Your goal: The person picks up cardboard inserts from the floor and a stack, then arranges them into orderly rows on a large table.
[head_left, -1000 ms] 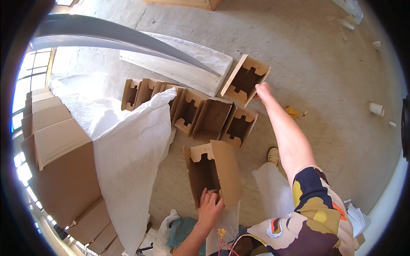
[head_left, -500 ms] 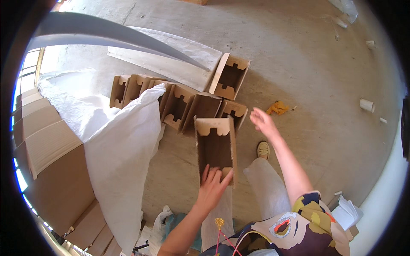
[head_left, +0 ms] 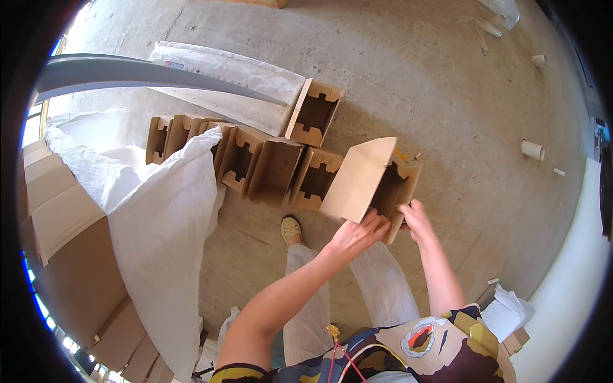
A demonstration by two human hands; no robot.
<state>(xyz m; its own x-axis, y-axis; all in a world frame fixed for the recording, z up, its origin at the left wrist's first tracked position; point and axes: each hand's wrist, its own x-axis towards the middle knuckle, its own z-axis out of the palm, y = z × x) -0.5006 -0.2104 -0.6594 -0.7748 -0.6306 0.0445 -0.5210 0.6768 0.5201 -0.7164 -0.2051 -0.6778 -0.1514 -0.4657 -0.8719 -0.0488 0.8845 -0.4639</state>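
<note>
Between my two hands is an open brown cardboard box, tilted, its dark inside facing up and to the right. My left hand grips its near edge, with some fingers reaching inside. On the box's right wall, my right hand is closed, thumb and fingers pinching the edge. Just left of the held box, a similar open box with notched flaps stands on the floor. Beyond it another open box stands against the end of a long pale slab.
Several open boxes stand in a row to the left, partly covered by white sheeting. Stacked flat cardboard fills the left side. A grey curved bar crosses the upper left. A white cup-like roll lies at right.
The box has moved right and turned on a tilt in my left hand. My right hand has come down from the air and taken hold of its right wall. My feet and view have shifted.
</note>
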